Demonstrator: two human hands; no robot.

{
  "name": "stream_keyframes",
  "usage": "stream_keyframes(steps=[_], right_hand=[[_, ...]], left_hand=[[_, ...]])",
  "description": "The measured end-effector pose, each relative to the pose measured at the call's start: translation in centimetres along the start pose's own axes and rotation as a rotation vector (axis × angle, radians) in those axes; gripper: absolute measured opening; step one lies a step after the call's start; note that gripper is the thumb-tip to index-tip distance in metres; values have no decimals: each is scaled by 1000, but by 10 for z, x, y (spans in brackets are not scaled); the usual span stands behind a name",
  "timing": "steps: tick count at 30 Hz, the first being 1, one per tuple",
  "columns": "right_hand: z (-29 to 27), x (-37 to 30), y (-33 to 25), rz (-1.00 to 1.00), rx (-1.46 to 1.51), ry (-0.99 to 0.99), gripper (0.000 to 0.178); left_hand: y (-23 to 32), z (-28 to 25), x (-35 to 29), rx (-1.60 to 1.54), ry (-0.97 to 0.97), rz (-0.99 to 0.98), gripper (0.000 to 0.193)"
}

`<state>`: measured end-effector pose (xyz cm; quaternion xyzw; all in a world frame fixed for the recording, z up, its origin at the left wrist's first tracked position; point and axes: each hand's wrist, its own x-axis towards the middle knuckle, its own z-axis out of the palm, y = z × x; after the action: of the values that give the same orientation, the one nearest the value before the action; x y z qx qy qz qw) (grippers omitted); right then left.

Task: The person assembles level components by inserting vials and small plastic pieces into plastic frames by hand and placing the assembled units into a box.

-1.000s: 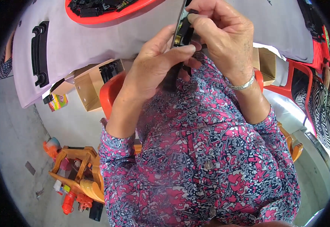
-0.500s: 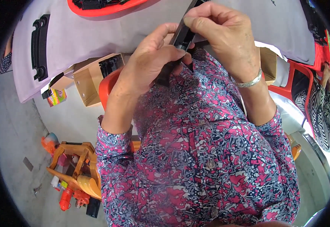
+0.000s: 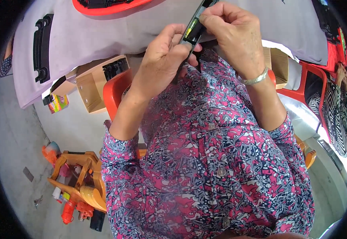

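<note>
A long, narrow black plastic part (image 3: 188, 36) is held up at a slant, over the near edge of the cloth-covered table. My left hand (image 3: 157, 69) is closed around its lower end, thumb on the upper face. A yellow-green gleam shows in the part's hollow. My right hand (image 3: 237, 42), with a silvery bracelet at its wrist, pinches at the part's right edge, higher up. Whether a small piece sits between those fingertips is hidden. Another long black part (image 3: 43, 49), with rounded ends, lies at the table's left.
A red tray (image 3: 113, 11) of black parts stands at the far side of the table (image 3: 113, 36). Open cardboard boxes (image 3: 89, 93) lie below the edge, near red chairs (image 3: 115, 93). A wooden stool (image 3: 76, 175) with toys is lower left. Another person's patterned clothing (image 3: 335, 119) shows at right.
The black part has turned a little, so its hollow now shows the yellow-green gleam. Both hands stay on it, with the right hand shifted slightly to the left.
</note>
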<state>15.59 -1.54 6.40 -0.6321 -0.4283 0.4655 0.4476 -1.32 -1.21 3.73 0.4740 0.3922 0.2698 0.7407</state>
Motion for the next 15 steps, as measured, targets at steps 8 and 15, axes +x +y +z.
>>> stream_keyframes(steps=[8, 15], right_hand=[[0, 6, 11, 130, 69, 30, 12], [8, 6, 17, -6, -73, 126, 13]], left_hand=[[-3, 3, 3, -1, -13, -22, 35], [-7, 5, 5, 26, 27, -7, 33]])
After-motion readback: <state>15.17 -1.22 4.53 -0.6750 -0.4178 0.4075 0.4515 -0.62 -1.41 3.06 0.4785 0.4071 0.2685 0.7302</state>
